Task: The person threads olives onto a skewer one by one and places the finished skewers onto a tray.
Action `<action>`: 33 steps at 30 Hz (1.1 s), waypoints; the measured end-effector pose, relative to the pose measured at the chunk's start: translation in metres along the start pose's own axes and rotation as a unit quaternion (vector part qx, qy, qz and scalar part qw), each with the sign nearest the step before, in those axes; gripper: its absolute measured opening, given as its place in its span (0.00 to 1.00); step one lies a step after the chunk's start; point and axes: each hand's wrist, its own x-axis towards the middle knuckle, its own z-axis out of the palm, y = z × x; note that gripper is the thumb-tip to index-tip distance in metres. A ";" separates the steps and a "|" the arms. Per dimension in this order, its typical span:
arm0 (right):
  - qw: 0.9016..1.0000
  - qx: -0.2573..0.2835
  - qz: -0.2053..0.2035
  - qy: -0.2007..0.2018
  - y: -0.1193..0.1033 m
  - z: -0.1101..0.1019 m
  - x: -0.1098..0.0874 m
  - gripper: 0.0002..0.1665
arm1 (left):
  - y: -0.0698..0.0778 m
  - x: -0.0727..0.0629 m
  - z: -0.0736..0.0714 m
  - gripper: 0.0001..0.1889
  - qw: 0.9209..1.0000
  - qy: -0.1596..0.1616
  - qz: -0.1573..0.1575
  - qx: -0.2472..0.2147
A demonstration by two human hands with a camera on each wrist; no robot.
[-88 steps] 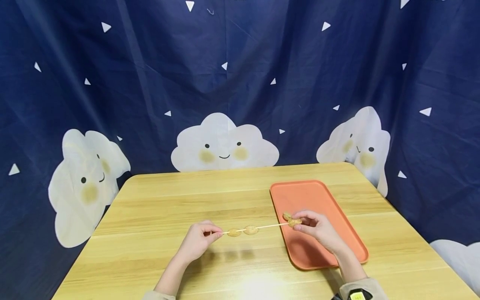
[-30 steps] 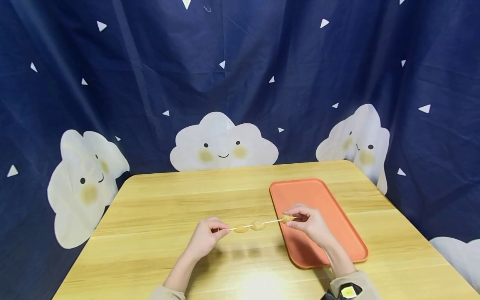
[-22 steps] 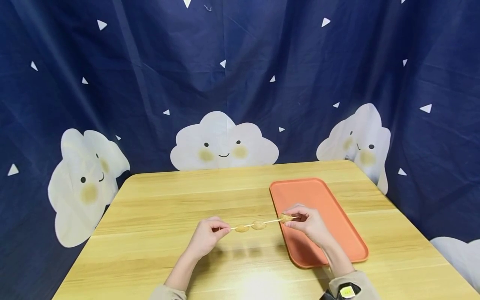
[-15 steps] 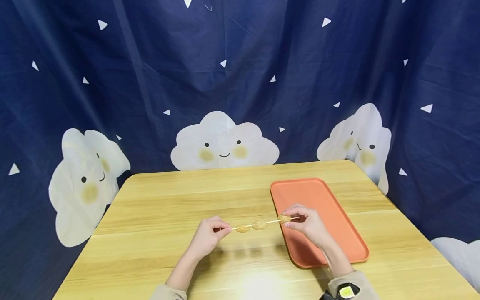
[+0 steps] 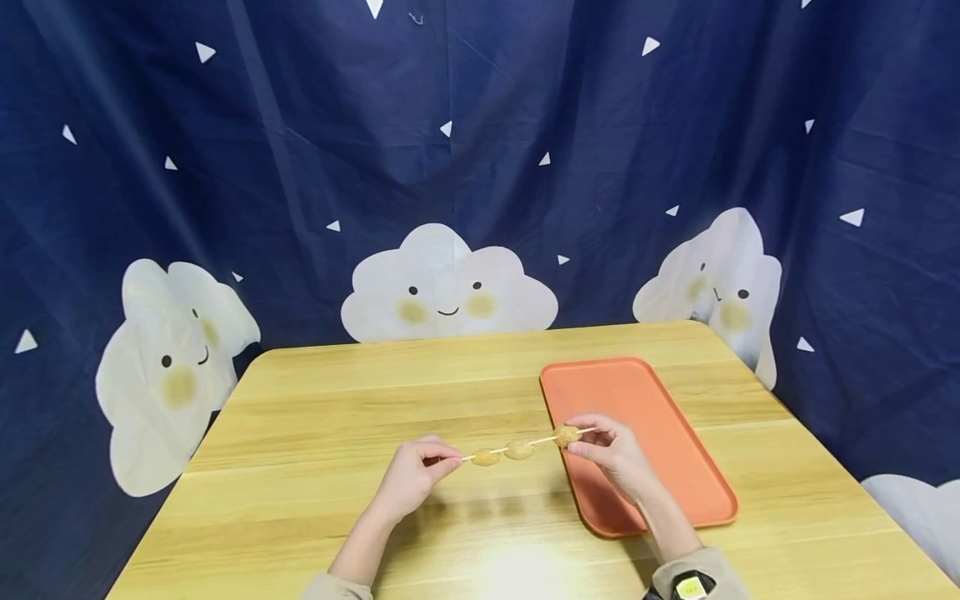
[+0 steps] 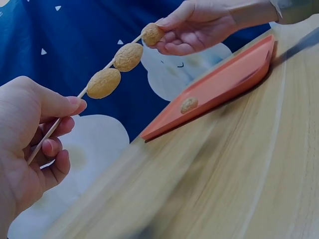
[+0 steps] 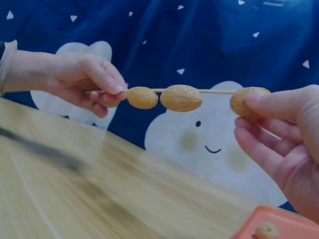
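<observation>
A thin wooden skewer (image 7: pixel 217 91) is held level above the table. My left hand (image 5: pixel 411 475) pinches one end between thumb and forefinger. Two tan, wrinkled oval balls, a smaller one (image 7: pixel 142 97) and a larger one (image 7: pixel 180 98), are threaded close together near that hand. Farther along, my right hand (image 5: pixel 611 454) pinches a third such ball (image 5: pixel 566 436) between thumb and fingertips, with the skewer's tip sticking out past it in the head view. Bare skewer shows between the second and third balls. Another wrinkled ball (image 6: pixel 189 104) lies on the orange tray (image 5: pixel 600 379).
The tray lies on the right part of the wooden table (image 5: pixel 337 400), partly under my right hand and forearm. A dark blue curtain (image 5: pixel 450 183) with cloud prints hangs behind and beside the table. A band with a yellow-faced device (image 5: pixel 690 587) sits on my right wrist.
The skewer's tip now protrudes beyond the third ball, which has slid a little along it towards the other two. My left hand has shifted slightly right, the right hand slightly left.
</observation>
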 end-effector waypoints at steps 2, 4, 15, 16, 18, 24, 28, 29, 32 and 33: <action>0.999 0.031 -0.002 -0.007 0.001 0.002 0.001 0.22 | 0.002 -0.001 -0.001 0.04 1.000 0.004 -0.004 -0.002; 0.999 0.045 -0.006 -0.010 0.001 0.003 0.001 0.23 | 0.003 0.000 -0.002 0.03 1.000 0.006 -0.006 -0.002; 1.000 0.012 -0.014 -0.015 0.007 0.006 0.002 0.21 | 0.005 0.000 0.000 0.03 1.000 0.000 0.009 -0.003; 1.000 0.008 -0.012 -0.013 0.007 0.006 0.002 0.22 | 0.005 0.000 0.000 0.03 1.000 0.000 0.008 -0.002; 1.000 0.002 -0.008 -0.010 0.008 0.007 0.002 0.22 | 0.007 0.000 0.000 0.03 1.000 -0.002 0.007 -0.001; 1.000 0.008 0.001 -0.011 0.009 0.007 0.001 0.22 | 0.020 -0.001 0.000 0.03 1.000 -0.010 0.011 0.011; 1.000 0.013 0.008 -0.011 0.009 0.008 0.002 0.23 | 0.006 0.001 0.002 0.03 1.000 -0.003 0.007 0.014; 1.000 0.014 0.009 -0.010 0.009 0.008 0.002 0.23 | 0.008 0.001 0.002 0.03 1.000 -0.001 0.004 0.014; 1.000 0.017 0.010 -0.008 0.008 0.009 0.002 0.24 | 0.022 -0.001 0.002 0.03 1.000 0.000 0.005 0.010; 1.000 0.019 0.010 -0.008 0.009 0.008 0.002 0.24 | 0.027 -0.002 0.001 0.03 1.000 0.000 0.005 0.007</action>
